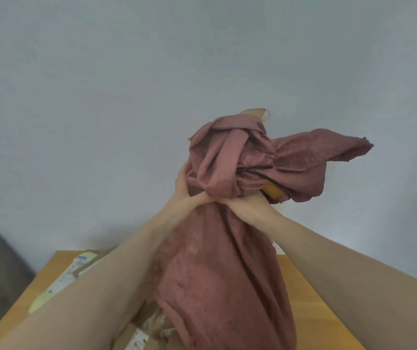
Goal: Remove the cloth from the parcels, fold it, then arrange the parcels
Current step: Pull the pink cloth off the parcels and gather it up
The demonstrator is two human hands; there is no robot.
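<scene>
A wooden tabletop (308, 294) carries parcels (73, 274) at left. Above it hangs a dusty-pink cloth (222, 274) — bunched at the top around a tan parcel (273, 190). The left hand (186, 190) and right hand (245, 203) hold the raised bundle — the fingers' grip is hidden under folds.

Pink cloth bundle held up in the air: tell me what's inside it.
The pink cloth wraps something with tan and orange edges: a tan corner pokes out on top, an orange piece near the right hand. The rest is covered, so what it is can't be told.
</scene>
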